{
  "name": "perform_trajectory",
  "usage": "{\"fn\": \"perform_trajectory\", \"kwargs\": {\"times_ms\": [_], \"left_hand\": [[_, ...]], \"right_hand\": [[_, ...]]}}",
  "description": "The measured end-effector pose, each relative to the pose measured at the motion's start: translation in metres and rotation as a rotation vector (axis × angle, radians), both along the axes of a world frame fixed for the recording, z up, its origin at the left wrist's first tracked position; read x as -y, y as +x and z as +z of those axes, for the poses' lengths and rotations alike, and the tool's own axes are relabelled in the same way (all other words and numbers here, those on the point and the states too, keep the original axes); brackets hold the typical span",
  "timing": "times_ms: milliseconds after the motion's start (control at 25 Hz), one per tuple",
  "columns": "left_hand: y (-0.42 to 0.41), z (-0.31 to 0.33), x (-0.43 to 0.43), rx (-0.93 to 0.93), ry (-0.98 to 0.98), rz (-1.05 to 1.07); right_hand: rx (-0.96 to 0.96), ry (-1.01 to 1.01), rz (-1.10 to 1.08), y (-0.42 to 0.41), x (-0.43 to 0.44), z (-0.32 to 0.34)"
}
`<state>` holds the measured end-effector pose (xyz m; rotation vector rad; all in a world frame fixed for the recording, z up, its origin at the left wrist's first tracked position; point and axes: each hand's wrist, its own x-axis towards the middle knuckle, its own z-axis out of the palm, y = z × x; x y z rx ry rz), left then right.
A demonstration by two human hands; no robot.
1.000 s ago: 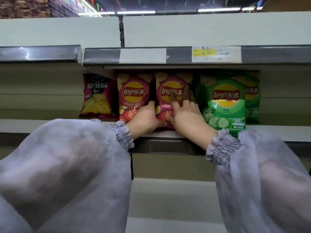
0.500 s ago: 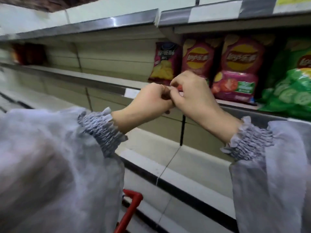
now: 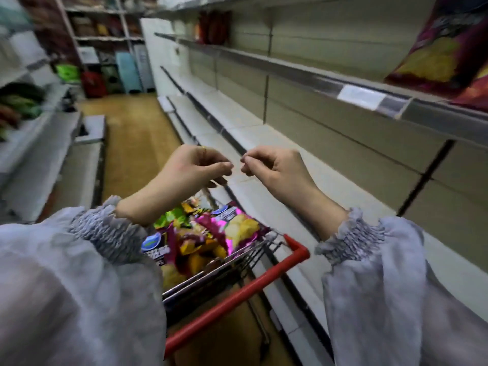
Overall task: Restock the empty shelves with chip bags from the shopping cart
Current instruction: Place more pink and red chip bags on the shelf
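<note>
Chip bags (image 3: 211, 239), mixed lot: heaped in the wire basket of the shopping cart (image 3: 232, 297), nearest the viewer and below both hands. Wrappers are magenta, yellow and green, and two carry a round blue badge. The print is too blurred to read. The stock appears to sit here because the cart is parked alongside the shelving, its red handle bar towards the person, within easy reach for the next pick.

Left hand (image 3: 190, 170): raised over the basket. The fingers are curled, tips drawn in to the thumb, with nothing visible between them. A ring (image 3: 203, 148) shows on one finger.

Right hand (image 3: 272, 167): level with the left and just apart from it, fingers likewise curled in on themselves and carrying nothing. Both wrists come out of gathered grey sleeves. Judged to be between picks, with no bag in hand.

Lower shelves (image 3: 237, 120): pale and bare, running along the right of the aisle beyond the hands. These are the likely destination for the cart's contents.

Upper shelf rail (image 3: 290, 72): metal edge holding a white label strip (image 3: 361, 97), on which no writing is legible.

Shelved bag (image 3: 435, 48): dark red with yellow crisps pictured, standing face out at the top right. Its lettering is blurred.

Red packets (image 3: 214, 27): a small group far down the same shelf, with no readable detail.

Wooden floor (image 3: 132, 133): leads to racks at the aisle's end.
</note>
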<state>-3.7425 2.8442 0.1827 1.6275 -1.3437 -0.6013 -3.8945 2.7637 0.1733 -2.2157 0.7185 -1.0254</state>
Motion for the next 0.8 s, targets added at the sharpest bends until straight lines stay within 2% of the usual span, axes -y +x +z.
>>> {"fn": "perform_trajectory", "kwargs": {"times_ms": [200,440,560,800], "left_hand": [[0.088,-0.041,-0.037,-0.048,0.076,0.263],[0.152,-0.078,-0.023,-0.059,0.176,0.341],[0.168,-0.1,-0.009,0.045,0.269,0.33],[0.189,-0.166,-0.012,0.385,0.753,0.3]], "right_hand": [[-0.009,0.155,0.078,0.065,0.015,-0.041],[-0.245,0.329,-0.025,0.121,0.071,-0.099],[-0.374,0.358,-0.027,0.143,0.086,-0.129],[-0.913,0.251,-0.073,0.163,0.097,-0.194]]}}
